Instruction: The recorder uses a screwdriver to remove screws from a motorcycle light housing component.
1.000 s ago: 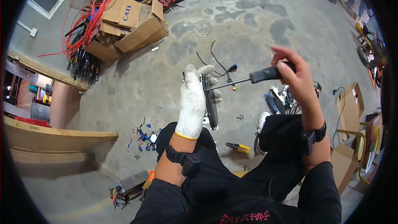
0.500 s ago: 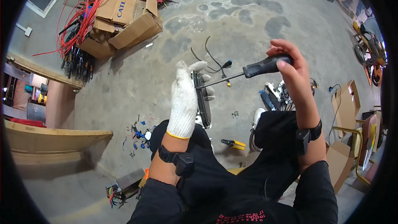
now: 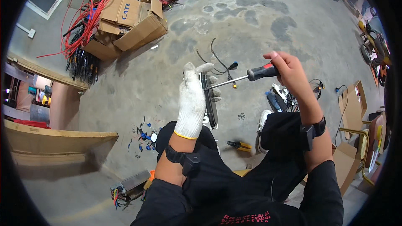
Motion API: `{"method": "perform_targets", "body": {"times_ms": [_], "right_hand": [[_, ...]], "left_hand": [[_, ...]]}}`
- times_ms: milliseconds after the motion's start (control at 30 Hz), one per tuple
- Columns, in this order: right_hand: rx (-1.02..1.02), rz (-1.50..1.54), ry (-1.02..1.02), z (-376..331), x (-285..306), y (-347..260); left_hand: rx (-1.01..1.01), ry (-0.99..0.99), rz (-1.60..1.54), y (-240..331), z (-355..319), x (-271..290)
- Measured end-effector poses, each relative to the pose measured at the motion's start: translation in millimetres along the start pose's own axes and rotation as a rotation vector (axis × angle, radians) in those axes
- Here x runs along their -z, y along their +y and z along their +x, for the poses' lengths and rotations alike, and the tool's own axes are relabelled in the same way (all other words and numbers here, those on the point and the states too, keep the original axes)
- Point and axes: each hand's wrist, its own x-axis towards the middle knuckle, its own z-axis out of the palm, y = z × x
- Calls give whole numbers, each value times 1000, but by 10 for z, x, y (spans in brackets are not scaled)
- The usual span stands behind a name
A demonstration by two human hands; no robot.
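Observation:
My left hand (image 3: 192,100), in a white knit glove, is closed around a long, flat black device (image 3: 210,104) held on edge between thumb and fingers. What kind of device it is I cannot make out. My bare right hand (image 3: 289,72) grips the end of a screwdriver (image 3: 263,73) with a black and red handle. Its metal shaft points left, and the tip meets the side of the black device near the gloved fingers. Beyond the device, black cables (image 3: 222,65) with a plug lie on the floor.
Yellow-and-black pliers (image 3: 239,145) lie between my feet. Scattered blue and white bits (image 3: 146,137) are on the floor at left, above a metal box with coloured wires (image 3: 130,187). Small parts (image 3: 279,97) lie by my right shoe. Cardboard boxes (image 3: 138,25) stand far left, an open carton (image 3: 351,104) at right.
The right hand has turned on the screwdriver handle, its fingers shifting and the handle's red part now showing. The whole view has shifted slightly; the left hand still holds the device.

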Motion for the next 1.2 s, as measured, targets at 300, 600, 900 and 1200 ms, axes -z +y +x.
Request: {"method": "perform_targets", "body": {"times_ms": [300,600,900,1200], "right_hand": [[265,206,77,-24,45,90],[623,142,229,-101,-124,-15],[656,-6,242,-93,-118,12],[157,-74,121,-72,-118,-45]], "left_hand": [[21,-48,-65,-51,10,-65],[22,-43,-136,25,-46,-54],[26,-10,-75,37,-38,-33],[30,-10,-62,1,15,10]]}}
